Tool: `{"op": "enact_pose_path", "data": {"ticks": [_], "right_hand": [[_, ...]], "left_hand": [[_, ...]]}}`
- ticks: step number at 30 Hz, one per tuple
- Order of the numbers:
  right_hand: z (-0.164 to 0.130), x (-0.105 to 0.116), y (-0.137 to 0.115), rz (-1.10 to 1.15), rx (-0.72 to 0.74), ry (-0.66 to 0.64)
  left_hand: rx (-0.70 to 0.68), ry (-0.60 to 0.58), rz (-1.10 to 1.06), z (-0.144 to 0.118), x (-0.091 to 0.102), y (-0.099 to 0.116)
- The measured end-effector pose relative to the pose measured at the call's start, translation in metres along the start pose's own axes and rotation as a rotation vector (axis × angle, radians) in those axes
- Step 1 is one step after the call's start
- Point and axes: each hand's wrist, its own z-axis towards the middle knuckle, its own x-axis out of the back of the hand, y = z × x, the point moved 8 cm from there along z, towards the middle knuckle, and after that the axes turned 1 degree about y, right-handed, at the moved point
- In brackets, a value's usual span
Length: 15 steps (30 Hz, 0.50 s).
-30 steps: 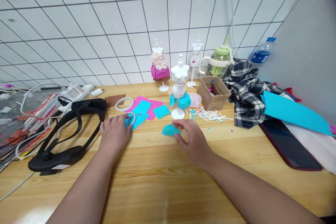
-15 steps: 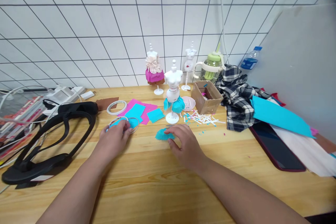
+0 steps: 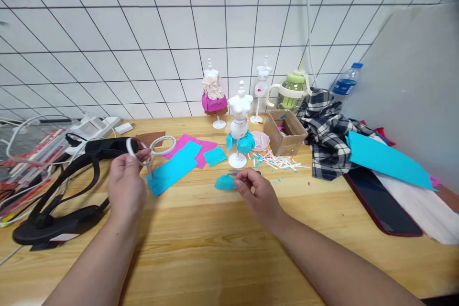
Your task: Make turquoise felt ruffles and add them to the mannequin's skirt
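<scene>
At a wooden table (image 3: 222, 244), a black headset (image 3: 68, 186) lies left of blue paper sheets (image 3: 172, 168). The left hand (image 3: 125, 186), raised above the table, pinches a thin tape ring (image 3: 138, 149) between closed fingers. The right hand (image 3: 258, 194) pinches a blue ruffle (image 3: 224, 182) lying before the white mannequin (image 3: 239, 124).

cardboard box (image 3: 289, 130), plaid cloth (image 3: 328, 126) — green cup (image 3: 292, 92)

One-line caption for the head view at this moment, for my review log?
Left hand lifts a small tape ring above the wooden table; right hand pinches a teal ruffle before a white mannequin.
</scene>
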Motion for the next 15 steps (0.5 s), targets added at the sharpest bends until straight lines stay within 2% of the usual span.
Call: {"op": "enact_pose_path", "data": {"ticks": [2, 3, 5, 8, 11, 13, 14, 15], "right_hand": [[0.001, -0.001, 0.010, 0.189, -0.114, -0.009], [0.002, -0.003, 0.013, 0.315, -0.168, -0.023], [0.002, -0.010, 0.014, 0.625, -0.280, -0.104], [-0.001, -0.024, 0.000, 1.060, -0.385, -0.309], [-0.004, -0.026, -0.014, 1.215, -0.381, -0.413], [-0.006, -0.028, -0.015, 1.218, -0.385, -0.450], [-0.007, -0.029, -0.015, 1.202, -0.387, -0.458], [-0.008, -0.029, -0.014, 1.184, -0.388, -0.456]], "left_hand": [[0.000, 0.115, -0.287, -0.001, 0.008, 0.003], [-0.019, 0.137, -0.342, -0.003, 0.010, 0.006], [-0.069, 0.127, -0.320, -0.009, 0.007, 0.013], [-0.123, 0.086, -0.263, -0.020, 0.001, 0.021], [-0.156, 0.060, -0.336, -0.027, -0.002, 0.025], [-0.141, -0.024, -0.404, -0.034, -0.008, 0.028], [-0.114, -0.111, -0.409, -0.040, -0.015, 0.029], [-0.076, -0.246, -0.382, -0.049, -0.026, 0.030]]}}
